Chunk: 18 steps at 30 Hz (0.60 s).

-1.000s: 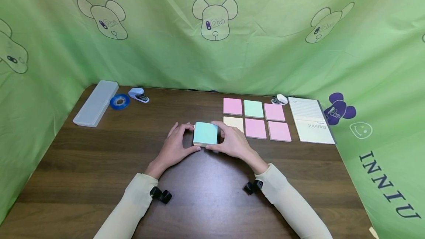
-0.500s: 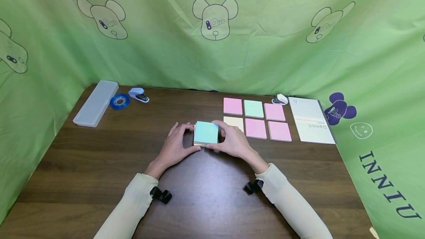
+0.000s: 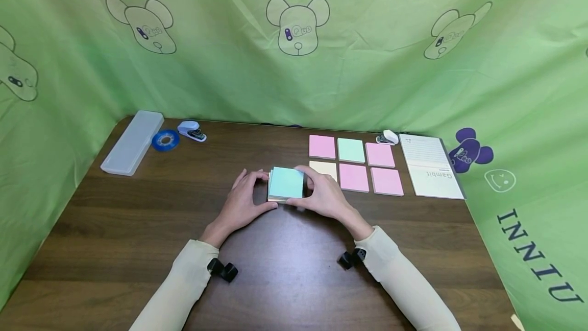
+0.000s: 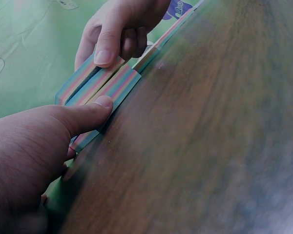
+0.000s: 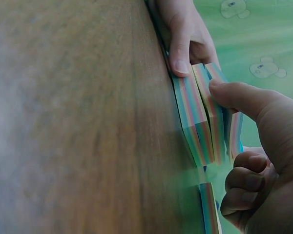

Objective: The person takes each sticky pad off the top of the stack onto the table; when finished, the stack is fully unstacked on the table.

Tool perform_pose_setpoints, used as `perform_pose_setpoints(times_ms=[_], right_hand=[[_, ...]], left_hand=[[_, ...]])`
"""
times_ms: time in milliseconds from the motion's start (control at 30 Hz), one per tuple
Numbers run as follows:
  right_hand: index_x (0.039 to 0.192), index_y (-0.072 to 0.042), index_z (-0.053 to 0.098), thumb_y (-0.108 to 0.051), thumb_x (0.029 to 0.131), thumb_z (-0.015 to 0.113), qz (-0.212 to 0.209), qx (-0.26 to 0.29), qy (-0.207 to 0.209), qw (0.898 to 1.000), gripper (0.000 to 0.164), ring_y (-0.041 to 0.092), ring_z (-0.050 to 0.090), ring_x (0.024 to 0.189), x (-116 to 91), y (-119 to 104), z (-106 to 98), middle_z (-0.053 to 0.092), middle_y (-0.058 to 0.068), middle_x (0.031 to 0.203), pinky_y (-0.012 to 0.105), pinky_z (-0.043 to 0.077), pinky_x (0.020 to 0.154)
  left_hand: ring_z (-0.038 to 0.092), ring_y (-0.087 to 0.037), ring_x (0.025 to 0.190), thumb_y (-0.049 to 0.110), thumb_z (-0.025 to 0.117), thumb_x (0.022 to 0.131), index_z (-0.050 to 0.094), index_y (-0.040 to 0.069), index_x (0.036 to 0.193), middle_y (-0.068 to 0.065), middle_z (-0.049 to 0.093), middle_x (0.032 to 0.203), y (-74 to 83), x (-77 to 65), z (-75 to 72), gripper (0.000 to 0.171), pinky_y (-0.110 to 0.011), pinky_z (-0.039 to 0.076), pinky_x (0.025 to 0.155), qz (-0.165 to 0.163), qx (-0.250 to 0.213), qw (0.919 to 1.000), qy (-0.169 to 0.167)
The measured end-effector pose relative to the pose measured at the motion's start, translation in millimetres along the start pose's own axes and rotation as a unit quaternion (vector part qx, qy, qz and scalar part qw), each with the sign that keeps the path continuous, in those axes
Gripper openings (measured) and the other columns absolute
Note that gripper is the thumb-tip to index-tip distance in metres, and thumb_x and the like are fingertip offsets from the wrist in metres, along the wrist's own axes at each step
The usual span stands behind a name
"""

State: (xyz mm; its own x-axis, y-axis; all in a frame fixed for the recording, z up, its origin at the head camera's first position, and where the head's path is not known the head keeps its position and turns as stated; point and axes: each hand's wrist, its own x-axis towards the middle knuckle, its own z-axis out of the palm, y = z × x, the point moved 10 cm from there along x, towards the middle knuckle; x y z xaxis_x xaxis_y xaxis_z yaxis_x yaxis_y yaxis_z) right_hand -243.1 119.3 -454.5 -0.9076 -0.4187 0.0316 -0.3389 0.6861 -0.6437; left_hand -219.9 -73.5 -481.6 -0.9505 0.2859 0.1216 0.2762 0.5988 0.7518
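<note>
Flat on the table [image 3: 138, 229], square sticky-note block [image 3: 286, 184], both hands' fingers [image 3: 300, 171] pinching its sides.

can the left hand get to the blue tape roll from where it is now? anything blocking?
Probably yes. The blue tape roll lies far left on the table, with only bare wood between it and the left hand. But that hand holds the sticky note block against the right hand, so it must let go first.

Matt paper note block [image 3: 285, 184], glossy wood-grain table [image 3: 275, 269], wrinkled cloth backdrop [image 3: 229, 75]
</note>
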Motion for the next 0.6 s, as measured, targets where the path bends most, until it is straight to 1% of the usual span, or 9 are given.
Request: perform_pose_setpoints(times_ms=[67, 167, 233, 367, 600], right_hand=[[0.151, -0.015, 0.063, -0.042, 0.080, 0.101, 0.001, 0.001, 0.002, 1.000, 0.085, 0.010, 0.044, 0.072, -0.5, 1.4, -1.0, 0.049, -0.010, 0.068, 0.029, 0.041, 0.065], [0.152, -0.015, 0.063, -0.042, 0.080, 0.101, 0.001, 0.003, 0.004, 1.000, 0.085, 0.009, 0.031, 0.070, -1.4, 2.8, -2.3, 0.037, -0.010, 0.069, 0.028, 0.031, 0.062], [0.152, -0.015, 0.063, -0.041, 0.080, 0.101, 0.000, 0.004, 0.005, 1.000, 0.086, 0.007, 0.026, 0.069, -2.1, 3.0, -3.0, 0.032, -0.011, 0.071, 0.027, 0.027, 0.061], [0.150, -0.015, 0.064, -0.040, 0.080, 0.102, -0.005, 0.006, 0.011, 1.000, 0.084, 0.007, 0.024, 0.069, -4.3, 3.4, -5.6, 0.031, -0.011, 0.073, 0.026, 0.023, 0.061], [0.152, -0.013, 0.064, -0.039, 0.080, 0.102, -0.006, 0.002, 0.019, 1.000, 0.086, 0.008, 0.029, 0.070, -10.4, 4.5, -13.0, 0.037, -0.008, 0.076, 0.027, 0.026, 0.063]], left_hand=[[0.050, -0.034, 0.156, 0.028, 0.098, 0.088, 0.056, 0.003, 0.139, -0.019, 0.064, 0.151, 0.5, 0.2, 0.0, 0.071, -0.052, 0.012, 0.141, 0.001, 0.000, 1.0000, 0.000], [0.050, -0.034, 0.156, 0.027, 0.098, 0.088, 0.056, 0.002, 0.139, -0.019, 0.064, 0.151, 1.3, 0.1, -0.1, 0.071, -0.053, 0.012, 0.141, 0.003, 0.001, 1.0000, 0.001], [0.050, -0.034, 0.156, 0.027, 0.099, 0.087, 0.056, 0.002, 0.139, -0.019, 0.064, 0.151, 2.2, 0.1, -0.4, 0.071, -0.054, 0.013, 0.140, 0.006, 0.002, 1.0000, 0.003], [0.050, -0.035, 0.156, 0.026, 0.098, 0.087, 0.057, 0.003, 0.138, -0.019, 0.064, 0.152, 2.5, -0.2, -0.5, 0.070, -0.056, 0.014, 0.140, 0.006, 0.004, 1.0000, 0.004], [0.050, -0.035, 0.156, 0.026, 0.098, 0.088, 0.057, 0.002, 0.137, -0.019, 0.064, 0.152, 3.1, -0.9, -0.5, 0.068, -0.057, 0.014, 0.140, 0.010, 0.002, 0.9999, 0.006]])
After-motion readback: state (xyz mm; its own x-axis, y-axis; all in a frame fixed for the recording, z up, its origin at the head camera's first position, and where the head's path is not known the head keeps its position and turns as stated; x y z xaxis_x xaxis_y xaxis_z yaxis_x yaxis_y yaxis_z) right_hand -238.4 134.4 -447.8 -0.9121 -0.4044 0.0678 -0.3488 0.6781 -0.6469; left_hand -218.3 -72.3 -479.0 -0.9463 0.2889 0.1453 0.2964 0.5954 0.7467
